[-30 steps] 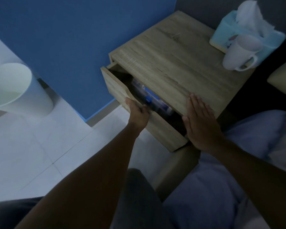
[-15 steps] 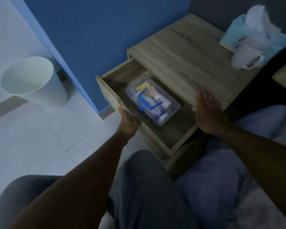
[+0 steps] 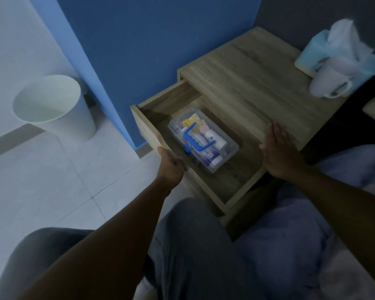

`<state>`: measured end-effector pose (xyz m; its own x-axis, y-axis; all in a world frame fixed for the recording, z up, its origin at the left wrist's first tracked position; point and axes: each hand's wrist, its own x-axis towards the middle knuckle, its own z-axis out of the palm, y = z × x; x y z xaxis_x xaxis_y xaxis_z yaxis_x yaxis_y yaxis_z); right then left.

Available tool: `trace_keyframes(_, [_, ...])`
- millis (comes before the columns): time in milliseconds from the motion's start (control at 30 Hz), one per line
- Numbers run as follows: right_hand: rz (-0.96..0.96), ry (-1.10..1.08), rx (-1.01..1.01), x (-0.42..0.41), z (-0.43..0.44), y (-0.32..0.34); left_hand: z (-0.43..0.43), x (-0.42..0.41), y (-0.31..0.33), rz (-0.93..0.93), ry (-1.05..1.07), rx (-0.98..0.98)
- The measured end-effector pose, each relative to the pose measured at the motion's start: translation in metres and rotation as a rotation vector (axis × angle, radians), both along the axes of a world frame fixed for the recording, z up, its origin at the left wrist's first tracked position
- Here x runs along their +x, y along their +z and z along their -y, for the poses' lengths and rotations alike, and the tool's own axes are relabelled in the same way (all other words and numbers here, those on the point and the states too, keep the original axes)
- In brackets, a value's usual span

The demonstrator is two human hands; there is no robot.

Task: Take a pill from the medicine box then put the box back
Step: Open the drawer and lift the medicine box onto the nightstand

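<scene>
Head view: my left hand (image 3: 171,164) grips the drawer front (image 3: 147,131), fingers curled over its top edge; my right hand (image 3: 278,151) lies flat, fingers together, on the nightstand top (image 3: 251,83). The clear medicine box (image 3: 202,140) lies inside the open drawer, blue handle (image 3: 196,138) up. Advice: release the front, lift by that handle, level. Dim room; tiled floor, white bin (image 3: 52,107), tissue box (image 3: 325,55), mug (image 3: 328,82).
</scene>
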<state>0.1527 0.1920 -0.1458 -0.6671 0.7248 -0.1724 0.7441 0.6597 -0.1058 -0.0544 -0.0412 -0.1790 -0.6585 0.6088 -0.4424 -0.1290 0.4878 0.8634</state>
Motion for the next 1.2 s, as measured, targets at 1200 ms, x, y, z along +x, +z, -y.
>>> trace_keyframes(1200, [-0.647,-0.783,-0.411,-0.108,0.147,-0.012,-0.085,-0.104,0.05,-0.395,-0.379,-0.252])
